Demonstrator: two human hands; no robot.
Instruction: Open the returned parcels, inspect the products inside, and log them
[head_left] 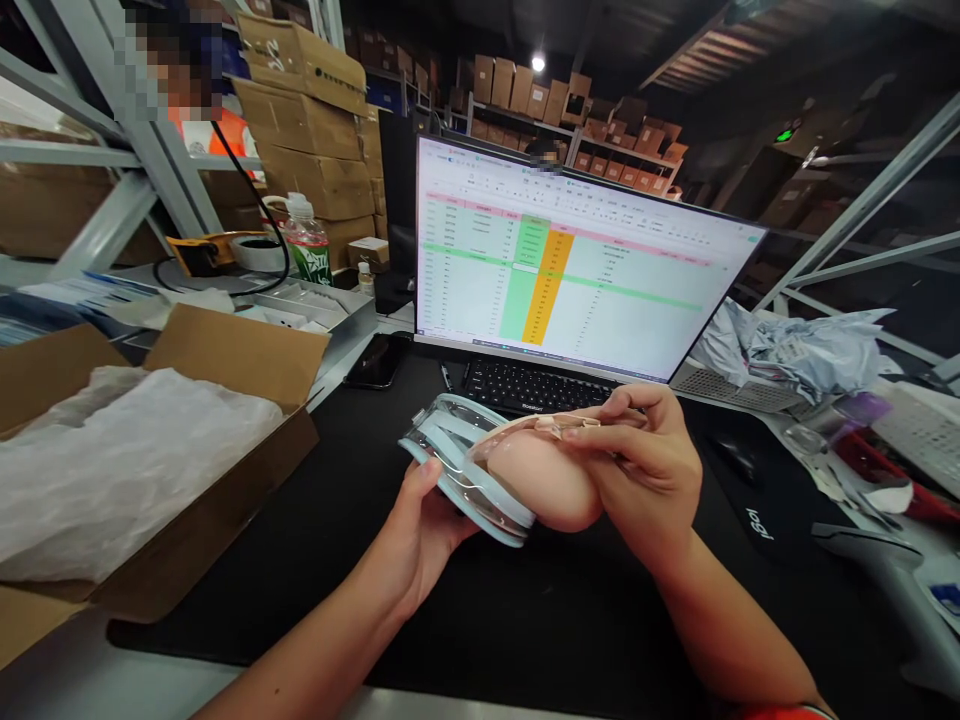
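My left grip (421,535) holds the clear pouch (466,488), best braced while my right grip (651,468) (pinching the beige item (544,482)) works gently

Two hands (420,525) (651,465) and one clear pouch (472,490) are seen; one monitor (630,255) is counted. One keyboard (525,386) is shown.

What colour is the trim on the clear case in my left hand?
Pale blue trim, in the head view.
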